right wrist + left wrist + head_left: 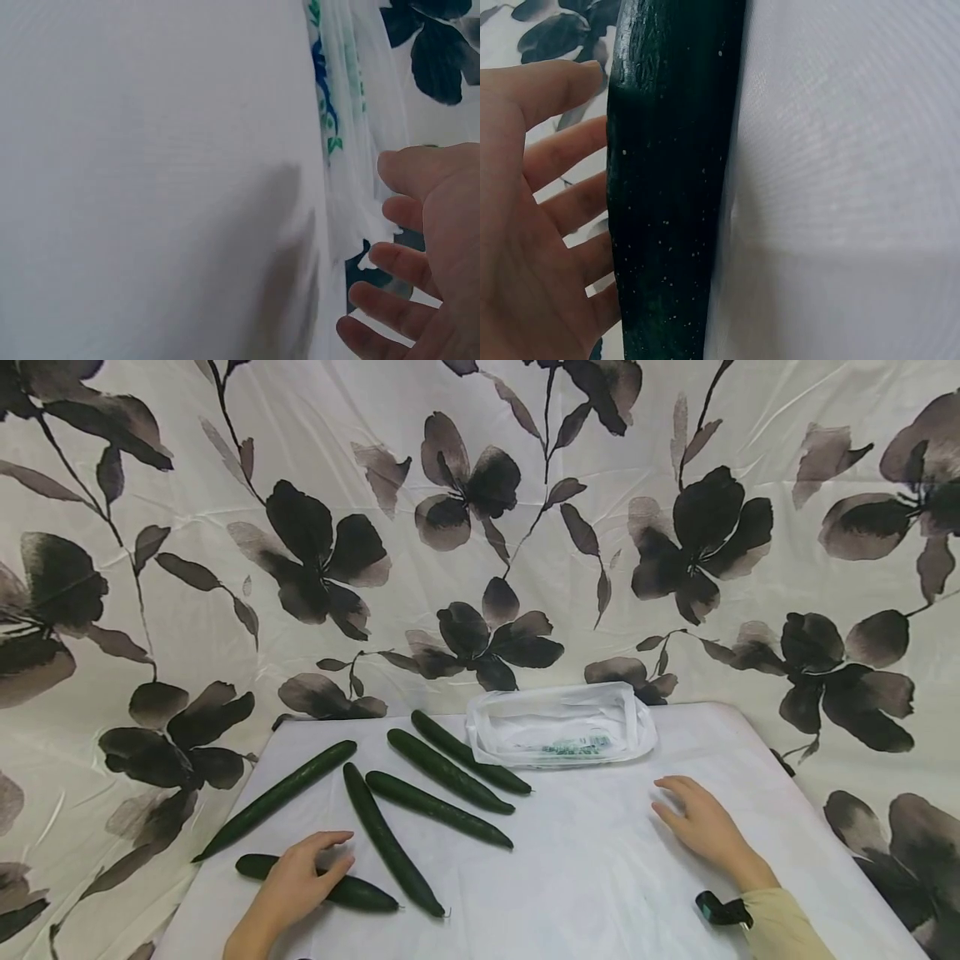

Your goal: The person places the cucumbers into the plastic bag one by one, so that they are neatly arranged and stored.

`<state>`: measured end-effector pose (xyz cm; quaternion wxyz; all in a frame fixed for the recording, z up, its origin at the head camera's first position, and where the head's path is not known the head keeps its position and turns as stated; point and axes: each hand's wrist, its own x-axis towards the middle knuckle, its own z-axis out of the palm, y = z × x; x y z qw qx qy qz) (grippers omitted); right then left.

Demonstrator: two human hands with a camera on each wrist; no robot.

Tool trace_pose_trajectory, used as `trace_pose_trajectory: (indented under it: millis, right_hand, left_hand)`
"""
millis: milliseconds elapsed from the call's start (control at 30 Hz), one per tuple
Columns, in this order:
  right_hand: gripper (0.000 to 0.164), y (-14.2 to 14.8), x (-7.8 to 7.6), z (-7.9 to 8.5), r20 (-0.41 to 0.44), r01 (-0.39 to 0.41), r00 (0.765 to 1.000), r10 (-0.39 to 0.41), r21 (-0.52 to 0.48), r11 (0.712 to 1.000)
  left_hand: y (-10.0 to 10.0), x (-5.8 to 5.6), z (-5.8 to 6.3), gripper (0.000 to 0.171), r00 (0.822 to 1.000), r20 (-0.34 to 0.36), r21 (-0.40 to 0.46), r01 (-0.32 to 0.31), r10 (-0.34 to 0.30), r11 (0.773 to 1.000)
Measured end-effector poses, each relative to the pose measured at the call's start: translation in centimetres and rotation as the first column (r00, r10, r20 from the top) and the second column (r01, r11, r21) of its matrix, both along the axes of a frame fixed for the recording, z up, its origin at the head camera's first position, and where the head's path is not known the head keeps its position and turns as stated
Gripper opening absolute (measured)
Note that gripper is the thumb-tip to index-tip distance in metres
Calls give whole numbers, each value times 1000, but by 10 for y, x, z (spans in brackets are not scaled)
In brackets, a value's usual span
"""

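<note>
My left hand [296,881] hovers over the nearest dark green cucumber [363,895], thumb and fingers spread and relaxed. In the left wrist view that cucumber [671,187] runs top to bottom, overlapping the fingertips of the left hand [525,202]; no grip shows. Several more cucumbers lie around it, among them a slanted one [393,843] just to its right and a long one [277,797] at the left edge. My right hand [705,827] is over the right side of the table, holding nothing, fingers loosely bent. A white plastic bag [637,735] with green print lies beyond it.
The white-covered table [585,877] ends at the back against a flower-patterned cloth [570,568]. Three other cucumbers lie fanned out in the middle, the rearmost cucumber [450,741] beside the bag. A small black device [722,910] sits at the right wrist.
</note>
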<state>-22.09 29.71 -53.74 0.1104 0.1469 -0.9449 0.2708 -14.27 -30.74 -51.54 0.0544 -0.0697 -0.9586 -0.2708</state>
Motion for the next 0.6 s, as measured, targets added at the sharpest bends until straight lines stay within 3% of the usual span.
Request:
trace_pose_trajectory:
  millis: [267,600]
  right_hand:
    - [31,-9,-26,22,-57,-40,998,38,-30,999]
    - [33,-18,-77,42,-79,-67,995,65,-18,998]
  left_hand:
    - [2,-3,-4,37,1000,18,5,-3,3,1000]
    - [-2,-1,-5,40,999,27,6,-21,21,1000]
